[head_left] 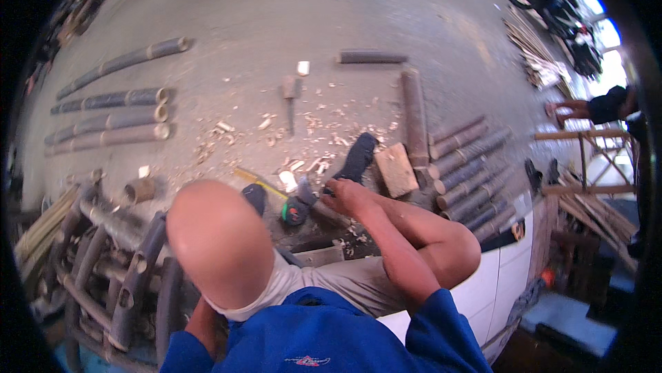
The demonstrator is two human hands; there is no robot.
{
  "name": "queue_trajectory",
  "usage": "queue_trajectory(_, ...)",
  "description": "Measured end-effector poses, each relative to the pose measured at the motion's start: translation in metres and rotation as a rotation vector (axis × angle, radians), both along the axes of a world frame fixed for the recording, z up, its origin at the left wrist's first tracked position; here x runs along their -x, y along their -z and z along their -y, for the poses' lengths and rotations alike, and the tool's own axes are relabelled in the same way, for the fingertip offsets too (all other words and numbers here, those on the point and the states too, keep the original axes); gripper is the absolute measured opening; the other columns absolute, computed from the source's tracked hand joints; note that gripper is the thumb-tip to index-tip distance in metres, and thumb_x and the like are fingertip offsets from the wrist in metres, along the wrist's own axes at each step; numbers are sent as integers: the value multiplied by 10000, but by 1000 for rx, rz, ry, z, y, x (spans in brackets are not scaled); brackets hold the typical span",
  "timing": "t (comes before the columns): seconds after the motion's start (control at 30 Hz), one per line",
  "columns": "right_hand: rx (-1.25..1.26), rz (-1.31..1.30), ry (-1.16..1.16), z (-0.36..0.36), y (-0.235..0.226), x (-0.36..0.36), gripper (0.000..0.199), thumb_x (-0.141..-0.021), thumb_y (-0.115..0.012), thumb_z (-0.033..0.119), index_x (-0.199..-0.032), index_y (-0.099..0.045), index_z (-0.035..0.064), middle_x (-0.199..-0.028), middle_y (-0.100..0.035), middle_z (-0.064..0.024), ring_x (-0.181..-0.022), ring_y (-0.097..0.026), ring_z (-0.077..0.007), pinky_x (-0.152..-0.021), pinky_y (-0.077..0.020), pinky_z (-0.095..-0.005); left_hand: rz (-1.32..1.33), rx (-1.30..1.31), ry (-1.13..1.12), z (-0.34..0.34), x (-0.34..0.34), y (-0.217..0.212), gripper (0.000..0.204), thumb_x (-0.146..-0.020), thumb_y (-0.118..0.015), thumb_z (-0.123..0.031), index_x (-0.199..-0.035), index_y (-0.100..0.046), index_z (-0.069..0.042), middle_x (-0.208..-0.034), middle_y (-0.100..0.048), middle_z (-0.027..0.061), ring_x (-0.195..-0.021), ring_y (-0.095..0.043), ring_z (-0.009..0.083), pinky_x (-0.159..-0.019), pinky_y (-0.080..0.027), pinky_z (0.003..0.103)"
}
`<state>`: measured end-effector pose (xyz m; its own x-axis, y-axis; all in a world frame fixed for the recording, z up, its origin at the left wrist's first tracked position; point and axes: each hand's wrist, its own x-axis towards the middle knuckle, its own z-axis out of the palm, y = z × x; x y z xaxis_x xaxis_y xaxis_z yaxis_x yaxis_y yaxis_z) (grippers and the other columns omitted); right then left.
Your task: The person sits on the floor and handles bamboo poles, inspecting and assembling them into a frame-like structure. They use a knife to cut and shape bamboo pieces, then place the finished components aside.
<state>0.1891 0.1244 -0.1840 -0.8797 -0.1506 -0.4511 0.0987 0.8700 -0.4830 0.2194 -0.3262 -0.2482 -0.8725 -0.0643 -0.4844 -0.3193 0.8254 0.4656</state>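
The person sat with knees up, the left hand hidden behind the left knee (217, 242), so its fingers could not be told. The right hand (348, 196) reached down, fingers closed on a dark tool (308, 198) beside a green-and-black tape measure (295, 212). Beyond, wood chips (317, 128) and bamboo poles (110, 101) lay on the concrete floor (276, 14).

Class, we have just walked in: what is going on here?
A person sits low among cut bamboo poles. The right hand reaches down to the chip-strewn floor, beside a tape measure and a wooden block. The left hand is hidden behind the raised knee. A hatchet lies farther off.
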Motion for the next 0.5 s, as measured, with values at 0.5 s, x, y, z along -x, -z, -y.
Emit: queue_trajectory(0.5, -336, -120, -12, 51, 117, -68, 261, -958, -528, 232, -1100, -596, 23, -886, -689, -146, -757, -724, -261, -611, -581, -384, -65, 43, 103, -3, 50, 6, 647, -824, -809, -318, -1384, -564, -104, -1405, -532, 212, -1330, -483, 415, -1096, -423, 488)
